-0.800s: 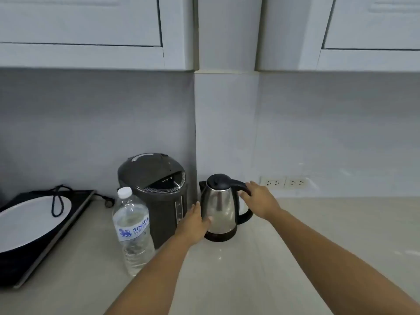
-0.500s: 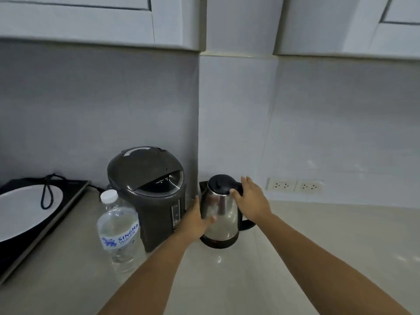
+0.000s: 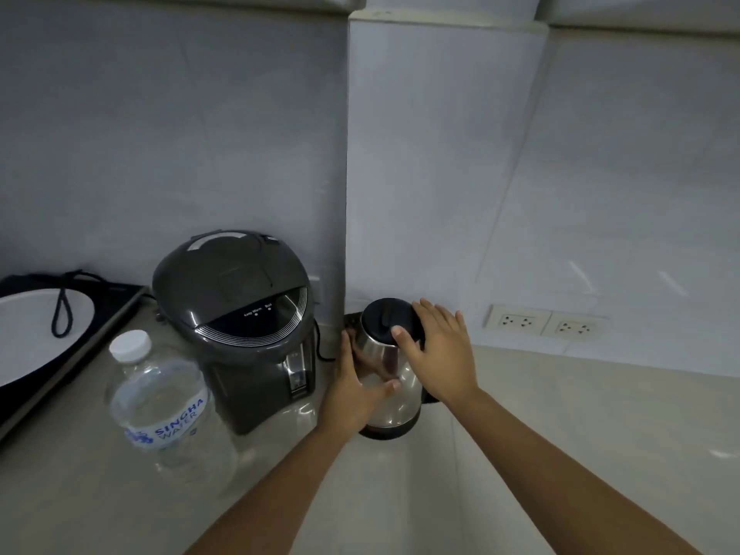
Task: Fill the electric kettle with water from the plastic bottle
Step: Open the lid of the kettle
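Bracing the kettle on both sides

Standing between the hands, the electric kettle (image 3: 390, 368) has the left hand (image 3: 352, 390) spread against its steel side and the right hand (image 3: 438, 350), fingers spread, over its black lid (image 3: 386, 317). Left of the left hand stands the capped plastic bottle (image 3: 160, 402).

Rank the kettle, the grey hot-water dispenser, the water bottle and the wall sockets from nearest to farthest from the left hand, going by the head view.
From the left hand:
1. Kettle: touching, the hand is against its steel side.
2. Grey hot-water dispenser: just to the hand's left.
3. Water bottle and wall sockets: too close to call; the bottle is far left, the sockets are to the right on the wall.
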Demonstrator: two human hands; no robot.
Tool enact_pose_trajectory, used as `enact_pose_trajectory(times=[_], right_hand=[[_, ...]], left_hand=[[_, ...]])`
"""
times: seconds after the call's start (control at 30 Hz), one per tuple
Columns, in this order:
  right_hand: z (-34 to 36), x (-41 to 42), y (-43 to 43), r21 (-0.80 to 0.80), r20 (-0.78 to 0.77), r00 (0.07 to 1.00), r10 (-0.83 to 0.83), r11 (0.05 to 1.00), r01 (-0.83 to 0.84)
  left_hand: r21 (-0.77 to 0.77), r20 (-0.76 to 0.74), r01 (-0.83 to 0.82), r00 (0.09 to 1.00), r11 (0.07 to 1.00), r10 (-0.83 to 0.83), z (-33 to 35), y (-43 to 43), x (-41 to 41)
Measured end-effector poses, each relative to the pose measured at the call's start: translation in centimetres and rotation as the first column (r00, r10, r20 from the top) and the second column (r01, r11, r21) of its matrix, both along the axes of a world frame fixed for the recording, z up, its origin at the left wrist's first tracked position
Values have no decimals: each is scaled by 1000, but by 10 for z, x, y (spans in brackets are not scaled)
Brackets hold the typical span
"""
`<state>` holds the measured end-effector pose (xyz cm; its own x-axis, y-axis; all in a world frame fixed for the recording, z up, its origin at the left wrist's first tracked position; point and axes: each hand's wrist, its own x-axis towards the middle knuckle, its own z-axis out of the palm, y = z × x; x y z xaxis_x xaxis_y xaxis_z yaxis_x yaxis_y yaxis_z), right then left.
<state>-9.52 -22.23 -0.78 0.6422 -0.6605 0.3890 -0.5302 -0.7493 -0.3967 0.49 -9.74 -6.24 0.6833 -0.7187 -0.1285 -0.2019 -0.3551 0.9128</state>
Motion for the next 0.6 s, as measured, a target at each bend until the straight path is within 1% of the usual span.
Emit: enact_pose_trajectory(times=[0.13, 0.27, 0.37, 0.47, 0.6], right_hand=[[2, -4, -9, 15, 27, 994, 102, 995, -102], [7, 1, -10, 52, 48, 996, 81, 995, -84], [8, 8, -5, 46, 54, 998, 43, 998, -45], [9, 14, -1, 19, 31, 1000, -3, 1000, 3], [12, 18, 2, -26, -13, 998, -55, 998, 55]], left_hand=[[-86, 49, -141, 988, 986, 146, -10, 1, -27], [-75, 115, -184, 975, 980, 192, -8, 1, -29], [-46, 65, -163, 984, 986, 166, -5, 3, -17], [-16, 6, -102, 995, 995, 102, -8, 3, -7], [-2, -1, -56, 998, 998, 56, -17, 5, -4]])
